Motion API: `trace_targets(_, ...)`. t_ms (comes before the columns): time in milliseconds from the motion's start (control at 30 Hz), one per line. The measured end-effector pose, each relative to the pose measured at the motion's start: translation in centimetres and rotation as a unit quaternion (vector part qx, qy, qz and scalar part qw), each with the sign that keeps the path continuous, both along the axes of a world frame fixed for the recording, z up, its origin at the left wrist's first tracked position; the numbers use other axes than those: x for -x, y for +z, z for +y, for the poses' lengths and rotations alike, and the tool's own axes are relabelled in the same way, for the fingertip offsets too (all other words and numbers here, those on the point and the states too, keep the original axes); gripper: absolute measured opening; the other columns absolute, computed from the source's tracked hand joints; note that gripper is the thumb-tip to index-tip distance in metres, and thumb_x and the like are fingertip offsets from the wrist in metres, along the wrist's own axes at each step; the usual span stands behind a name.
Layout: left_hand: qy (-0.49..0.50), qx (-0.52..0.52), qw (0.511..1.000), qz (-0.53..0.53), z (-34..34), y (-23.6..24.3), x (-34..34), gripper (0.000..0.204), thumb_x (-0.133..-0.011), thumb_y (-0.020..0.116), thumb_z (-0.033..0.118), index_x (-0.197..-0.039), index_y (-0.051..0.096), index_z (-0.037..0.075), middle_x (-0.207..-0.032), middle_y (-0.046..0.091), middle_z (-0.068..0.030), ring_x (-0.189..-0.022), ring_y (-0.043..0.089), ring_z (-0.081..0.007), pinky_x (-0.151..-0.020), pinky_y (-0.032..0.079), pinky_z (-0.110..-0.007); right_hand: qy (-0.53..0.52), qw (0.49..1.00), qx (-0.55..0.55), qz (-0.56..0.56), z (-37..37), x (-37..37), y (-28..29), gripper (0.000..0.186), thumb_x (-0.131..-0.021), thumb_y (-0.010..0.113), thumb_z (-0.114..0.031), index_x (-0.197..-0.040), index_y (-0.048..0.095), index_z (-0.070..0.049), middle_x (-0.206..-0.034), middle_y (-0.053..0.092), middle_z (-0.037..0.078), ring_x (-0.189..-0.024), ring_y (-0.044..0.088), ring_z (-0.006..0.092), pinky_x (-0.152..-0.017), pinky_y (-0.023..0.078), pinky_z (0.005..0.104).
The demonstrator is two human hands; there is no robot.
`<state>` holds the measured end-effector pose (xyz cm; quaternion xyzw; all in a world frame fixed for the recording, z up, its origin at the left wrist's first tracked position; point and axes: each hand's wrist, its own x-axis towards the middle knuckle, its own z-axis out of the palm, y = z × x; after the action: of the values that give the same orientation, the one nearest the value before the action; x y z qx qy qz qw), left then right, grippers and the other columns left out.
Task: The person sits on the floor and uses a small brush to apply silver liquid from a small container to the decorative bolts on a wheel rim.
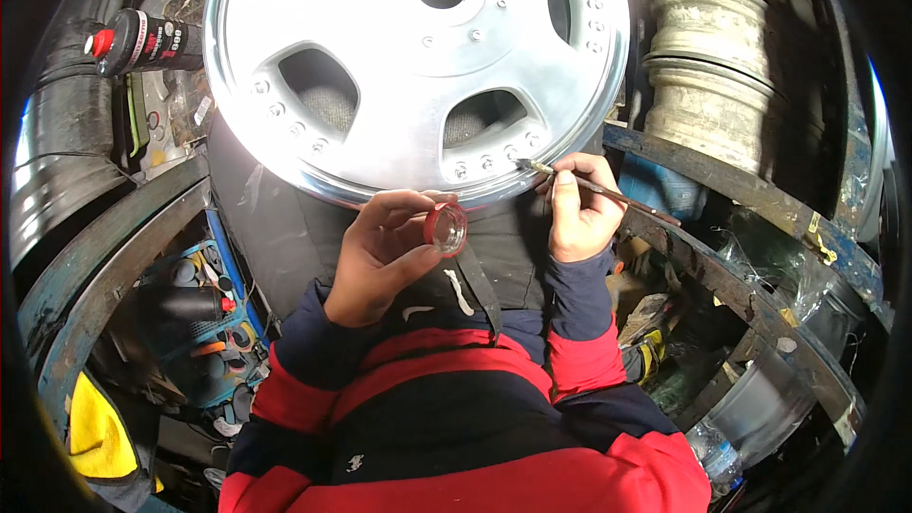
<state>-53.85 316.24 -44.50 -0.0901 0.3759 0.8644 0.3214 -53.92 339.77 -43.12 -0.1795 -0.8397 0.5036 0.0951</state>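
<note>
A silver wheel rim (389,147) lies face up before me, with window openings and rows of small bolts along its edge. My right hand (582,206) is closed round a thin paintbrush (608,193). The brush's tip touches or hovers just over the bolts (513,154) beside the lower right opening; which one, I cannot tell. Below the rim's near edge, my left hand (385,252) grips a small red-rimmed cap (446,230), its hollow side tilted toward the right. What the cap contains is not clear.
A dark bottle with a red cap (147,42) lies left of the rim. Stacked wheel barrels (708,62) stand at the right. Blue metal frame bars (750,180) run on both sides. A blue crate (199,323) with small items sits lower left, near a yellow cloth (100,427).
</note>
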Motion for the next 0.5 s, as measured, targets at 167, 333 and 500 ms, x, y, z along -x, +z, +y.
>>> trace_targets(167, -0.002, 0.017, 0.999, -0.04, 0.1, 0.6, 0.2, 0.047, -0.079, 0.073, 0.008, -0.118, 0.048, 0.005, -0.127, 0.053, -0.0197, -0.122, 0.051, -0.0294, -0.102, 0.041, -0.042, 0.03, 0.994, -0.103, 0.006, -0.6, 0.4, 0.4, 0.006, -0.08, 0.06, -0.004, -0.084, 0.063, 0.0, -0.071, 0.062, 0.011, -0.063, 0.063, 0.0203, -0.06, 0.05, 0.0304)
trace_targets(333, 0.005, -0.037, 0.999, -0.007, -0.1, -0.2, 0.0, 0.043, -0.083, 0.067, -0.003, -0.121, 0.047, 0.004, -0.132, 0.049, -0.0162, -0.117, 0.053, -0.0225, -0.098, 0.045, -0.037, 0.05, 0.988, -0.146, 0.015, -1.1, 0.8, 0.8, 0.006, -0.08, 0.06, -0.003, -0.084, 0.062, 0.0, -0.073, 0.062, 0.012, -0.062, 0.062, 0.0223, -0.06, 0.05, 0.0313)
trace_targets(500, 0.009, -0.047, 0.999, -0.014, -0.1, 0.1, 0.3, 0.044, -0.082, 0.067, -0.004, -0.121, 0.047, 0.004, -0.132, 0.049, -0.0166, -0.117, 0.053, -0.0226, -0.098, 0.045, -0.037, 0.067, 0.981, -0.182, 0.018, -1.3, 1.3, 1.3, 0.006, -0.079, 0.06, -0.002, -0.084, 0.061, 0.0, -0.073, 0.062, 0.013, -0.061, 0.062, 0.0234, -0.059, 0.049, 0.0322)
